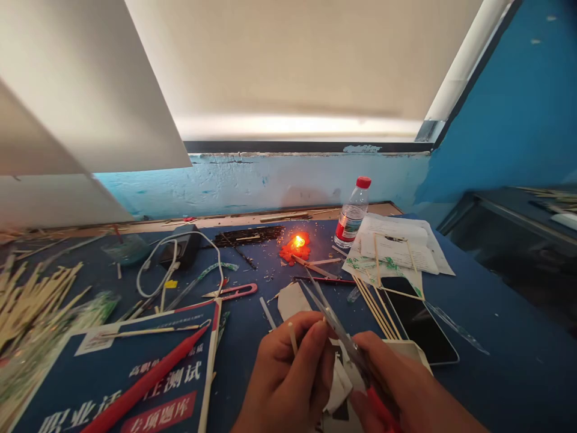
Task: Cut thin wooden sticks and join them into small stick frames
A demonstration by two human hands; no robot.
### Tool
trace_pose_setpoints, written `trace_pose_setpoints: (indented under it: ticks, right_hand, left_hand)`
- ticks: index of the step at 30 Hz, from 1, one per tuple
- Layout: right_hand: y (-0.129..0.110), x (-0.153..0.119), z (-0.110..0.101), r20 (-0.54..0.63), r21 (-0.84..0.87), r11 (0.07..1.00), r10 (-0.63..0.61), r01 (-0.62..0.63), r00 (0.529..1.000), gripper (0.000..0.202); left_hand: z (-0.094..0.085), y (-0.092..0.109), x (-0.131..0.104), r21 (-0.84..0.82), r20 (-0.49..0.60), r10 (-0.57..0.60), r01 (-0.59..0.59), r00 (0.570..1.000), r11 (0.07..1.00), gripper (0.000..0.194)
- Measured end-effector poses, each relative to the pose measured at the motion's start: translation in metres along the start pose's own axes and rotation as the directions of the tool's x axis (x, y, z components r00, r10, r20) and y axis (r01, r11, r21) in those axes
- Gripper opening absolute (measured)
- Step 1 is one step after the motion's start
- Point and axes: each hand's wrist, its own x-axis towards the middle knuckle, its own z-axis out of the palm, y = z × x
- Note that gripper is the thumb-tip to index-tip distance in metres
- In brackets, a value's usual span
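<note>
My left hand is closed around a thin pale stick, pinched between thumb and fingers. In my right hand is a pair of scissors with red handles, their blades parted and pointing away. The lower blade area meets my left fingertips; what lies between them there is too small to make out. Beyond the blades a flame burns on a red wax candle. A crumpled white tissue lies just past my left hand, and white paper shows beneath both hands.
A water bottle stands at the back right beside papers. A phone and several thin sticks lie to the right. At left are a blue book, a red pen-like tool, pink thread snips and a bundle of sticks.
</note>
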Motion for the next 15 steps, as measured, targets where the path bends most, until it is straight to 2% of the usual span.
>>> trace_pose_setpoints:
  ticks: [5, 9, 15]
  right_hand:
    - [0.003, 0.002, 0.004, 0.04, 0.042, 0.999, -0.007, 0.006, 0.999, 0.01]
    - [0.008, 0.004, 0.011, 0.006, 0.103, 0.995, -0.019, 0.018, 1.0, 0.012]
    - [-0.006, -0.002, 0.0, -0.052, 0.0, 0.998, -0.063, 0.063, 0.997, 0.008]
  left_hand:
    - [0.001, -0.003, 0.001, -0.032, -0.025, -0.019, 0.018, 0.999, 0.999, 0.037]
    - [0.003, -0.003, 0.0, -0.051, -0.018, -0.009, 0.008, 1.0, 0.999, 0.038]
    - [0.005, -0.001, -0.003, -0.005, -0.028, 0.038, -0.038, 0.999, 0.999, 0.04]
